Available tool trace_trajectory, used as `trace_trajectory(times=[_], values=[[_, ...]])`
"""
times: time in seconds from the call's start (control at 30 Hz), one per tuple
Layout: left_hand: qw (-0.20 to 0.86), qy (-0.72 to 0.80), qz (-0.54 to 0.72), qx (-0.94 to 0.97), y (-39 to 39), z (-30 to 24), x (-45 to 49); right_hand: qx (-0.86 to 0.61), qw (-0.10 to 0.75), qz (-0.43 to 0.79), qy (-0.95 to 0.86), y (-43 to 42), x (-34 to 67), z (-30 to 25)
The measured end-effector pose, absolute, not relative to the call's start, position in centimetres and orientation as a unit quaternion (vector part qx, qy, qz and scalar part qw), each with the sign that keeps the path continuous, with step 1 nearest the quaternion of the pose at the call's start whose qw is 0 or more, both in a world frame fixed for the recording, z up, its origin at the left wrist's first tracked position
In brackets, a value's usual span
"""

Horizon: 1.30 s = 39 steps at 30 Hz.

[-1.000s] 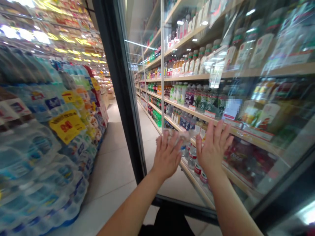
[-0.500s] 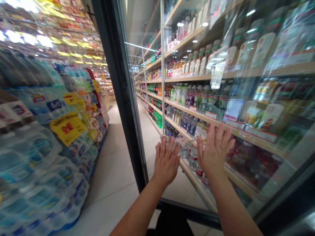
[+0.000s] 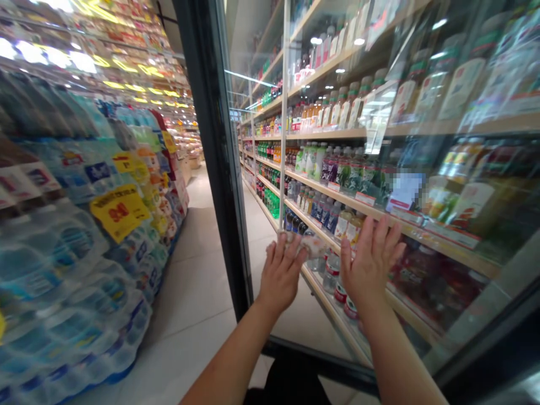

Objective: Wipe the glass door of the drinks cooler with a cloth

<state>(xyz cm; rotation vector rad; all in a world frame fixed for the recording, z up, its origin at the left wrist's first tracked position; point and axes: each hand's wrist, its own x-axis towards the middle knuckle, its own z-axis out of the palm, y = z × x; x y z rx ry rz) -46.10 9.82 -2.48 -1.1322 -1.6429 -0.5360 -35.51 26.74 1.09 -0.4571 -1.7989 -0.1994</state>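
Observation:
My left hand (image 3: 280,275) presses a crumpled whitish cloth (image 3: 313,245) against the glass door (image 3: 261,185) of a drinks cooler, its fingers lying flat over the cloth. My right hand (image 3: 369,269) rests beside it on the same pane, palm flat, fingers spread, holding nothing. The glass is framed by a black door edge (image 3: 211,157). Through or in the glass I see shelves of bottled drinks (image 3: 337,169).
Stacked shrink-wrapped packs of water bottles (image 3: 71,270) with a yellow price sign (image 3: 120,211) line the left side. A tiled aisle floor (image 3: 198,292) runs between them and the cooler door. Bright ceiling lights glare at the upper left.
Both hands stay on the glass. The left hand with the cloth has slid slightly down, and the view has shifted a little.

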Motion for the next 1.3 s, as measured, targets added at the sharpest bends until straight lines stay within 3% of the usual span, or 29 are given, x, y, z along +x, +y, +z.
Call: trace_trajectory(times=[0.17, 0.4, 0.63, 0.83, 1.07, 1.3], values=[[0.538, -0.694, -0.324, -0.351, 8.8, 1.4, -48.5, -0.198, 0.590, -0.083, -0.779, 26.8, -35.5, 0.9], [0.500, -0.691, -0.235, -0.466, 9.1, -4.8, -46.2, -0.200, 0.589, -0.079, -0.779, 26.6, -35.6, 0.7], [0.530, -0.697, -0.327, -0.355, 8.9, -0.6, -47.9, -0.199, 0.591, -0.072, -0.779, 26.4, -35.5, 0.5], [0.495, -0.673, -0.195, -0.513, 10.0, -4.9, -45.3, -0.199, 0.582, -0.071, -0.785, 26.3, -35.5, 0.3], [0.528, -0.692, -0.322, -0.373, 9.7, 0.3, -47.2, -0.198, 0.586, -0.071, -0.783, 26.3, -35.3, 0.0], [0.518, -0.660, -0.202, -0.506, 9.6, -4.8, -46.3, -0.195, 0.583, -0.069, -0.786, 26.1, -35.5, -0.2]])
